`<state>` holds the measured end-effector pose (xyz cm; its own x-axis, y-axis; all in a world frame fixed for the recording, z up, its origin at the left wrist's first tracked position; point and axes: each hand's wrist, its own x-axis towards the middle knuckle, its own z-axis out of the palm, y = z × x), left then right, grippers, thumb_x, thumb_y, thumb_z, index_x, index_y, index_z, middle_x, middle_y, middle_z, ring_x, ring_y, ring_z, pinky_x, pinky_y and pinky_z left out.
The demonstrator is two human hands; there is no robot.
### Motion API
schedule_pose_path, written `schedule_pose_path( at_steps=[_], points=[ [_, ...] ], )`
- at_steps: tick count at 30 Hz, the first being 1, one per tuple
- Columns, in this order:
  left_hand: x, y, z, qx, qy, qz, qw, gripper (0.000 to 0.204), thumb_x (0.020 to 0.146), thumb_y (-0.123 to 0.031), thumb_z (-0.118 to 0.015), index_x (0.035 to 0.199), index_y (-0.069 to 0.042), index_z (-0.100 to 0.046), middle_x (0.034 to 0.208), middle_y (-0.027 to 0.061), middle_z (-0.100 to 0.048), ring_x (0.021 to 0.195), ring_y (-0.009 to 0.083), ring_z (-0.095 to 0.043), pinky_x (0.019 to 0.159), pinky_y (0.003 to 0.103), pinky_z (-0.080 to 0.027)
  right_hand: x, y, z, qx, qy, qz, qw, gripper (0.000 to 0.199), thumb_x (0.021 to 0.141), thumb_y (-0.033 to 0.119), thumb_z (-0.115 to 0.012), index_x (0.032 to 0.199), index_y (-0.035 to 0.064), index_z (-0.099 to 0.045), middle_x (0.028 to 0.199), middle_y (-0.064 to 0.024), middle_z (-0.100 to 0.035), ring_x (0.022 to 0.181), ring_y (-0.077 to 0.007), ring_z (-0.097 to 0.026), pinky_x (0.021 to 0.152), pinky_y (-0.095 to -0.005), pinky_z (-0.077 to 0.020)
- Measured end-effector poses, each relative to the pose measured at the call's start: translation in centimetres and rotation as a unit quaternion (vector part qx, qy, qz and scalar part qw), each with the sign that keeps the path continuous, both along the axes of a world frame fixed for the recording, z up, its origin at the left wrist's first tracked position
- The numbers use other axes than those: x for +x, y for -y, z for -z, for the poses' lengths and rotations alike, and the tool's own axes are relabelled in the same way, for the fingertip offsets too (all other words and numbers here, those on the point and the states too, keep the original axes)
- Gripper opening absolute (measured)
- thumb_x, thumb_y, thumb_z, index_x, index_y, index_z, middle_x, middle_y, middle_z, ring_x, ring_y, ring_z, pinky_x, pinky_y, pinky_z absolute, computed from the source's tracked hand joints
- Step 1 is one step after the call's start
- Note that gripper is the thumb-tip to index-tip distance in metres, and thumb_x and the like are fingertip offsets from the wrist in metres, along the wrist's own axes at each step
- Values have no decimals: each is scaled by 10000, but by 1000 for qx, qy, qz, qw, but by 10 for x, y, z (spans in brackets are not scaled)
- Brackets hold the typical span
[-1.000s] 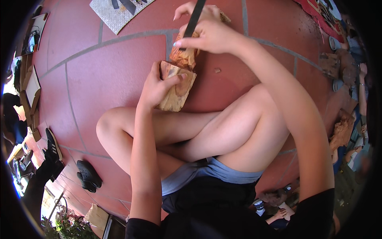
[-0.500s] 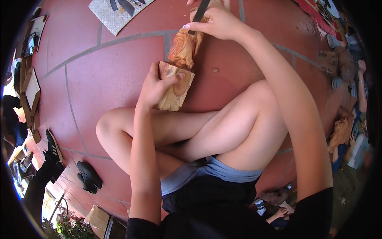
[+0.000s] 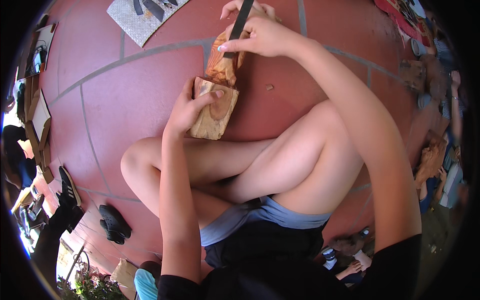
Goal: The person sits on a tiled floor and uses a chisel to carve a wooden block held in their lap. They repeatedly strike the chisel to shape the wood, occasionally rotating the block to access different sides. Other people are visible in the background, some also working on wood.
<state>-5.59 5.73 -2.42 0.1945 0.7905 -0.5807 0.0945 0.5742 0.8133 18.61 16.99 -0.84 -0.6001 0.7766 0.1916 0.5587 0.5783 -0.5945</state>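
My left hand [image 3: 183, 113] is closed round the pale, square base [image 3: 212, 122] of a wood carving, its thumb lying over the front face. From this base the carved orange-brown part [image 3: 217, 62] extends away from me, with strong grain showing. Over the carving's far part, my right hand [image 3: 267, 36] grips a dark, flat, file-like tool [image 3: 242, 21] between thumb and fingers. The tool's near end lies on or just over the wood; contact cannot be told. Part of the carving is hidden by the right hand and tool.
Red floor tiles [image 3: 125, 110] surround my crossed legs. A woven mat [image 3: 132, 22] with dark tools lies at the far left, and a wood chip [image 3: 270, 87] is right of the carving. Black shoes [image 3: 114, 224] and cardboard boxes [image 3: 40, 112] stand left. Other people sit at right.
The tool and my right hand have come nearer to me and slightly left along the carving. The carving and left hand have shifted a little left. Someone in teal now shows at lower left.
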Motion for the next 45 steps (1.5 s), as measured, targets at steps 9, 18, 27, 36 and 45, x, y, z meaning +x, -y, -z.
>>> schedule_pose_path(
  at_steps=[9,18,27,36,45],
  points=[
    [-4,1,5,1,-5,6,1000,696,795,-236,-775,1330,84,-464,1200,192,-615,1102,234,-601,959,342,-478,-9,0,12,11,-21,-15,1000,328,808,531,-736,844,209,-780,1265,5,-517,1298,-219,-364,1119,-501,-121],
    [-4,5,8,17,-27,15,999,633,802,-260,-784,1286,37,-504,1149,150,-631,1036,210,-609,909,335,-495,32,3,-64,74,-111,99,986,261,904,350,-676,776,123,-678,1142,27,-641,1144,-173,-529,1049,-410,-227],
    [3,7,0,109,-163,24,980,632,781,-301,-790,1246,26,-513,1112,157,-647,1013,221,-615,907,342,-486,204,215,-92,92,299,390,866,297,1010,224,-520,1186,36,-668,1460,-36,-533,1406,-192,-397,1164,-560,-112],
    [-4,2,15,173,-225,58,957,615,802,-312,-791,1228,35,-514,1111,159,-620,1019,244,-590,927,351,-465,152,411,-12,-135,291,414,852,249,900,200,-661,742,19,-726,1529,-114,-450,1492,-252,-271,1163,-667,-114],
    [9,0,2,181,-276,79,941,583,850,-340,-767,1226,34,-525,1140,136,-604,1039,223,-582,931,332,-457,160,405,-5,-110,243,473,839,257,948,207,-611,924,-13,-742,1470,-98,-515,1470,-239,-309,1155,-674,-107]
  ],
)
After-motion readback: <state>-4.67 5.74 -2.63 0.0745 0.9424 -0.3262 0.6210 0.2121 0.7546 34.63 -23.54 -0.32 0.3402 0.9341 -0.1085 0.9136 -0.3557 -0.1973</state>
